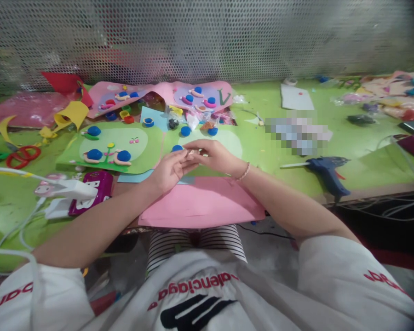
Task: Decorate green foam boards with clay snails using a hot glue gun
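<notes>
My left hand (172, 169) and my right hand (214, 154) meet fingertip to fingertip above the green card (152, 131). Their fingers are pinched together around something small and pale, too small to name. Just behind the fingertips a blue clay ball (177, 148) lies on the card, partly hidden. On the card's left half are clay snails with blue shells (123, 157) and a yellow clay flower (111, 145). Pink sheets (203, 202) lie under my wrists at the table's front edge.
A blue glue gun (327, 172) lies to the right, red-handled scissors (23, 156) to the left. A purple power strip (93, 191) with white plugs and cables sits near my left forearm. Behind stand pink decorated cards (165, 92) and a perforated metal screen (207, 41).
</notes>
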`<state>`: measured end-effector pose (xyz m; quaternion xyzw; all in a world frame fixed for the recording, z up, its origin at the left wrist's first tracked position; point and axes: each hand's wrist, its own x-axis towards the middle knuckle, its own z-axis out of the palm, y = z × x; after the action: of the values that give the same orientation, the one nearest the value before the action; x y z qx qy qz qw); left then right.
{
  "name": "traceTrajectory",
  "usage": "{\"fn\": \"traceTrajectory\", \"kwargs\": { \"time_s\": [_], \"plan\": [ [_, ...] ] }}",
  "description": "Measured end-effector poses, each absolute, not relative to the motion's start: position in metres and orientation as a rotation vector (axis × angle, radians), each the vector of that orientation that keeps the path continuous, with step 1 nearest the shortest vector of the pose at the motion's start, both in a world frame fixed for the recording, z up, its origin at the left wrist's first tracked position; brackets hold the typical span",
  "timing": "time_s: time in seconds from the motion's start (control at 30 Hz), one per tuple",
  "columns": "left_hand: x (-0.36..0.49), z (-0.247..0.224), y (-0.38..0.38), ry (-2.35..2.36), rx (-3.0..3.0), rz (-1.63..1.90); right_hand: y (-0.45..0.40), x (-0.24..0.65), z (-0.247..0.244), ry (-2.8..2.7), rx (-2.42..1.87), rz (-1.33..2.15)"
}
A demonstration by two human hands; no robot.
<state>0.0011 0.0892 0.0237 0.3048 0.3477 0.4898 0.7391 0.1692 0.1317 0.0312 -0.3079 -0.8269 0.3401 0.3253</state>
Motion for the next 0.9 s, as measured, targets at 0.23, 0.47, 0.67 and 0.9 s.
{"fn": "traceTrajectory", "kwargs": {
  "time_s": [0.23,0.47,0.67,0.9],
  "plan": [
    [0.0021,0.0244,0.0880,0.757,0.635,1.033,0.1301,0.1682,0.0307,-2.137,-0.807,0.915],
    [0.0016,0.0235,0.0880,0.769,0.705,1.029,0.1252,0.1678,0.0344,-2.131,-0.795,0.976],
    [0.0020,0.0233,0.0922,0.853,0.654,1.042,0.1323,0.1709,0.0321,-2.305,-0.636,0.911],
    [0.0013,0.0225,0.0926,0.869,0.732,1.135,0.1342,0.1763,0.0361,-2.296,-0.637,0.909]
  ]
}}
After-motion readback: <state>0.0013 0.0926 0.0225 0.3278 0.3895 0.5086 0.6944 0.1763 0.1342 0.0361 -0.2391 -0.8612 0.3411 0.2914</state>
